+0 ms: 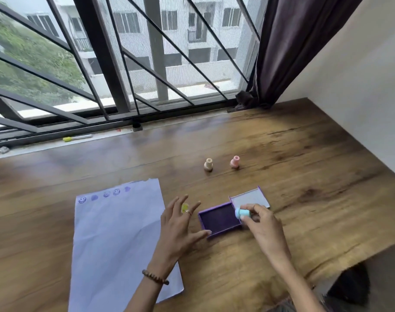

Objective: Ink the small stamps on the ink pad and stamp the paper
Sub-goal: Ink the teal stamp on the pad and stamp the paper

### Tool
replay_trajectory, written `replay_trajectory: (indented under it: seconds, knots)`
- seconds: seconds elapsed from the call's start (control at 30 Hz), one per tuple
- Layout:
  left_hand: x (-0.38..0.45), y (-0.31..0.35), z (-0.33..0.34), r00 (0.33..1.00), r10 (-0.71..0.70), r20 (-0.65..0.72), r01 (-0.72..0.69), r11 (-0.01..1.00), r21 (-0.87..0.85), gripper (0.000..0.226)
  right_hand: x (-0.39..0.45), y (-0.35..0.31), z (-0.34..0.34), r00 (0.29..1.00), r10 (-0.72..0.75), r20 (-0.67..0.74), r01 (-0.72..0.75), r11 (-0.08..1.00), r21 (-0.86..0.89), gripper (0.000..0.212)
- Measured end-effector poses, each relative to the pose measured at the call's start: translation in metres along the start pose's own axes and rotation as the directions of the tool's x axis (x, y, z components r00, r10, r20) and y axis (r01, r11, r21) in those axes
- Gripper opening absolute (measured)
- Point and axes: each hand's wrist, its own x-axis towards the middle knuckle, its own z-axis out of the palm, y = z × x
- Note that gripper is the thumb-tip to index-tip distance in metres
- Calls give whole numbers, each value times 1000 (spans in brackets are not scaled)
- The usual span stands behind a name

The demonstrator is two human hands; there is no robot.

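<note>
Right hand fingers pinch blue stamp (face hidden) over ink pad; left hand splayed.

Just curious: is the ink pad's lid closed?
No, the purple ink pad lies open, its lid flipped back flat on the table.

A home room: wooden table at a barred window, dark curtain right, apartment block beyond

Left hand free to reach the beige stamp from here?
Probably yes. The left hand is open and holds nothing, and the beige stamp stands upright beyond it on bare wooden table. Only a small yellow stamp, partly hidden by the fingers, lies roughly between.
</note>
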Motion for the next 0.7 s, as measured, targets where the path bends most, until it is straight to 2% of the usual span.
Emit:
replay_trajectory:
  seconds: [0.03,0.1,0.2,0.33,0.7]
  knots:
    - [-1,0,3,1000,1,29,-2,1000,27,78,-1,-1,1,998,-65,-1,64,993,-104,21]
    - [-3,-3,9,999,7,52,-9,999,43,79,-4,-4,4,988,-146,41,151,968,-200,19]
    - [-2,-5,12,999,18,40,-20,998,51,77,-9,-4,8,979,-172,110,199,926,-321,19]
    - [-1,-6,14,999,28,15,-29,998,48,73,-12,-3,15,973,-201,114,230,806,-546,21]
    - [-2,-8,15,998,60,4,-61,998,21,70,-3,-6,17,939,-224,261,342,690,-638,22]
